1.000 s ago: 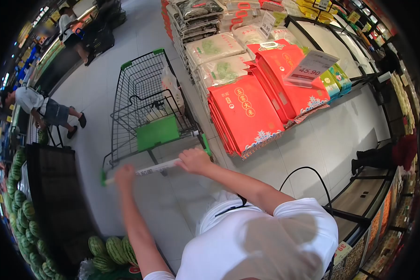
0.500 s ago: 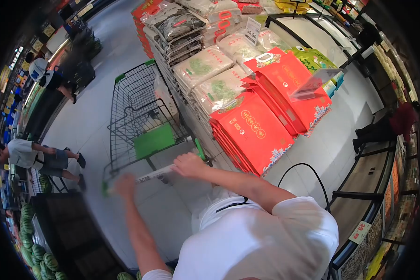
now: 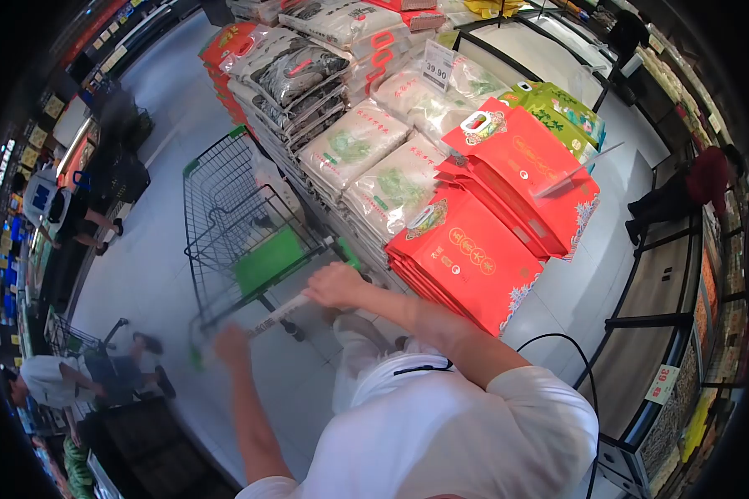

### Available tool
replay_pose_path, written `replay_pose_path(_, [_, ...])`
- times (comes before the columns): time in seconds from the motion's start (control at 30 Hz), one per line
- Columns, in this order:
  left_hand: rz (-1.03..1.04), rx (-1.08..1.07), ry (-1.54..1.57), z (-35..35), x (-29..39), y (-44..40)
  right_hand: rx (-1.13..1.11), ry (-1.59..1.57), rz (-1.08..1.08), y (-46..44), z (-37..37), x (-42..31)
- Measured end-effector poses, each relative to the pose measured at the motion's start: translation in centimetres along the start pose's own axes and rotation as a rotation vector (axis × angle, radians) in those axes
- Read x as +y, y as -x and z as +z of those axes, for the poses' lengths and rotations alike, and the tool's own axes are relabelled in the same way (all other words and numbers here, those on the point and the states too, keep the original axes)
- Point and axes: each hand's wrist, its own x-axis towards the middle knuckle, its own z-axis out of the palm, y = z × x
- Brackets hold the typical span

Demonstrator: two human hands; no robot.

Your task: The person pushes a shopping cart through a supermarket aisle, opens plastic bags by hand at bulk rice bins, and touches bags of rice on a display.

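- L hand [image 3: 231, 343] was blurry tbh, but looked closed round the left end of the handle [image 3: 279, 315], arm stretched fwd
- R hand [image 3: 337, 285] was wrapped round the same bar near its right end, fist-style, knuckles up
- shopping cart [image 3: 204, 243] stood right in front of the person, black wire w/ green corners, just beside the rice display on its right
- green flap [image 3: 268, 264] sat at the near end of the cart, close to the handle; whitish plastic bag [image 3: 268, 185] was inside, along the right wall, contents too unclear to ID
- red rice bags [image 3: 478, 270] were piled at the near corner of the display, clear-wrapped bags [image 3: 354, 145] stacked behind, green bags [image 3: 562, 116] past the red ones
- price card [image 3: 437, 66] stood among the clear ones & read 39.90
- ppl nearby: one in a dark red top [image 3: 707, 185] over by the right-hand shelves, one in a white tee [image 3: 50, 378] lower left next to another cart [image 3: 75, 339], bit blurry
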Motion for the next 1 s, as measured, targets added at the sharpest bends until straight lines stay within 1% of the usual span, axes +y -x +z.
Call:
replay_pose_path(0.03, [0.048,0.065,-0.013,-0.1,0.4,-1.4,0.008,0.014,0.003,-1.4,0.1,0.7])
replay_pose_path(0.07, [0.067,0.078,0.022,-0.2,0.8,-2.1,0.004,0.021,0.01,-2.1,0.6,1.3])
replay_pose_path(0.2, [-0.003,0.093,0.2,-2.4,3.1,-5.1,-0.016,0.015,0.04,-5.4,2.9,3.5])
replay_pose_path(0.23, [-0.012,0.062,0.221,-2.3,3.0,-6.0,-0.023,0.001,0.051,-6.2,3.4,3.9])
replay_pose_path(0.3, [-0.021,0.0,0.259,-2.2,2.0,-8.5,-0.052,0.022,0.087,-8.4,4.5,4.5])
replay_pose_path(0.33, [-0.033,-0.042,0.231,-2.1,1.6,-9.5,-0.067,0.027,0.104,-9.4,5.2,4.7])
replay_pose_path(0.43, [-0.014,-0.098,0.255,-2.1,0.7,-12.0,-0.019,0.081,0.127,-12.0,6.8,5.1])
replay_pose_path(0.57, [0.001,-0.011,0.259,-1.5,-0.4,-14.8,0.033,0.076,0.139,-14.6,8.3,5.2])
replay_pose_path(0.7, [-0.003,-0.013,0.253,0.0,-2.2,-17.0,0.052,0.077,0.143,-16.7,10.2,5.5])
replay_pose_path(0.83, [-0.001,-0.017,0.231,0.0,-3.0,-18.4,0.073,0.115,0.112,-18.4,10.5,5.5])
replay_pose_path(0.93, [-0.033,-0.051,0.232,0.5,-4.0,-19.3,0.092,0.028,0.153,-19.3,12.2,5.7])
replay_pose_path(1.0, [-0.043,-0.065,0.3,0.5,-4.3,-20.1,-0.026,-0.066,0.235,-20.1,12.4,5.8])
